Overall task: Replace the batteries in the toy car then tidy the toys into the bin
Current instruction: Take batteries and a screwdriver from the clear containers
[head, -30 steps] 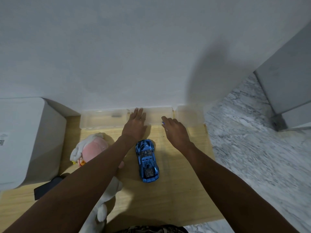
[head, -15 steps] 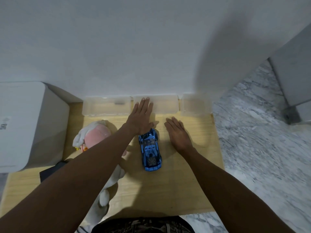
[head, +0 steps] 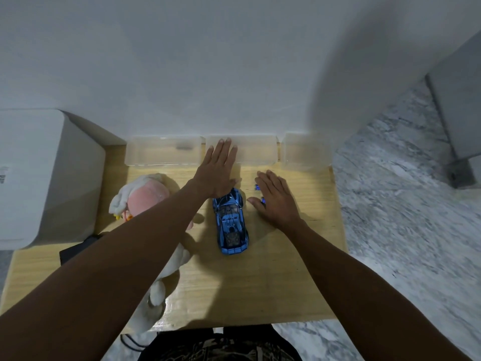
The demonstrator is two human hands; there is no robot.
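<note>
Head view: toy car (head: 230,222) lengthwise, nose toward wall, between open hands.

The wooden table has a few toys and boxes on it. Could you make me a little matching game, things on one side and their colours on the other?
Things:
1. toy car
2. plush toy
3. storage boxes
4. table

Colours:
A. clear, see-through
B. shiny blue
C. light wood
D. pink and white

Pairs: 1-B, 2-D, 3-A, 4-C
</note>
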